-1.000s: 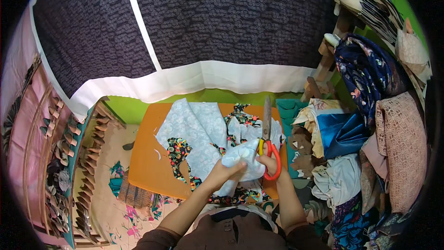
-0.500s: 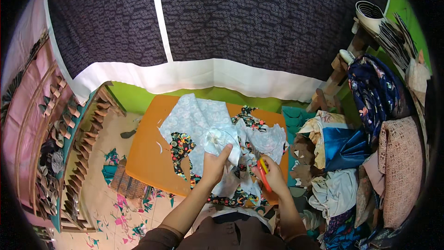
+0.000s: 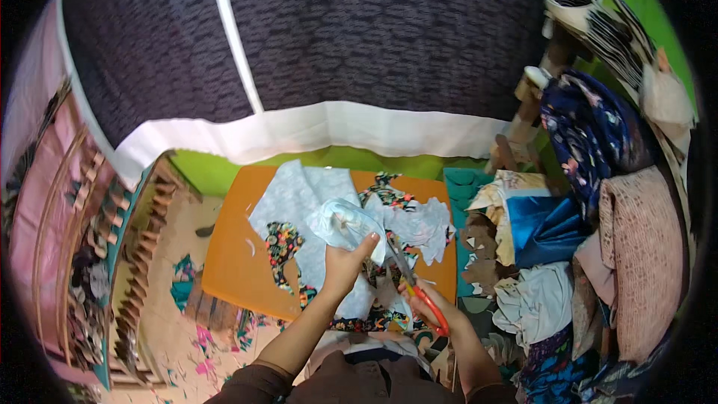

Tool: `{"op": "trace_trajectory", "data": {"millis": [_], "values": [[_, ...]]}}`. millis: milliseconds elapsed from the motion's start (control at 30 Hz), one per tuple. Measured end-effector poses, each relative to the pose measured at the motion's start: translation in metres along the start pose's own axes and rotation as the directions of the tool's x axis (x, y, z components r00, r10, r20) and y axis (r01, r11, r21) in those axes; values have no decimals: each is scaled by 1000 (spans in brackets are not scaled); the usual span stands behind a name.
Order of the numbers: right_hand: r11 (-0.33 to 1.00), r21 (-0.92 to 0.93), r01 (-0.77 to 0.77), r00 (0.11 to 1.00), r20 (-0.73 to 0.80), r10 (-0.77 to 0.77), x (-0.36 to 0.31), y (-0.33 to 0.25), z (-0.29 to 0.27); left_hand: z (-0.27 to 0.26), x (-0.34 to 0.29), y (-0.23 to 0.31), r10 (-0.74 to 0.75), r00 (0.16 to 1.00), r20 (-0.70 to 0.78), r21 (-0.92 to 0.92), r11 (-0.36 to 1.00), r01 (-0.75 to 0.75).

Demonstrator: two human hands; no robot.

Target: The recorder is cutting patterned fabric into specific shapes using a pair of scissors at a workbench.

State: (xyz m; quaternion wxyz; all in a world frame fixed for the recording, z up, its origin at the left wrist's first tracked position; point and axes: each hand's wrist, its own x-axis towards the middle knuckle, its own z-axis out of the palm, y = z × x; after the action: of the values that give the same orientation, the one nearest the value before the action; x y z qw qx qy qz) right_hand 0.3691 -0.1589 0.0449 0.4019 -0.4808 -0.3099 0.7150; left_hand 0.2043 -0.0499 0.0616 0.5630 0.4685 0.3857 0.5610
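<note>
Above the orange, smooth-topped desk (image 3: 235, 265), our left hand (image 3: 345, 263) grips bunched pale-blue patterned fabric (image 3: 334, 224); our right hand (image 3: 443, 304) holds red-and-yellow-handled metal scissors (image 3: 411, 286), now swung closer to that bundle, apparently within cutting reach.

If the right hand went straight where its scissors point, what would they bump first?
Probably the pale blue cloth in the left hand: the scissors in the right hand point toward its right edge, though depth is unclear.
</note>
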Motion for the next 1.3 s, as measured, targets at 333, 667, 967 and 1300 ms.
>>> {"op": "trace_trajectory", "data": {"millis": [333,667,967,1300], "values": [[957,-157,245,967,115,-229,-1,31,-9,19,-13,8,-27,994,103,67,998,20],[943,-173,284,954,149,-260,34,23,22,-13,-2,24,-6,1000,18,59,998,5],[953,-123,275,958,113,-262,34,-2,48,-16,9,35,-46,999,4,32,998,46],[954,-55,296,955,-4,-297,31,7,33,1,10,37,5,1000,-26,12,1000,-5]]}}
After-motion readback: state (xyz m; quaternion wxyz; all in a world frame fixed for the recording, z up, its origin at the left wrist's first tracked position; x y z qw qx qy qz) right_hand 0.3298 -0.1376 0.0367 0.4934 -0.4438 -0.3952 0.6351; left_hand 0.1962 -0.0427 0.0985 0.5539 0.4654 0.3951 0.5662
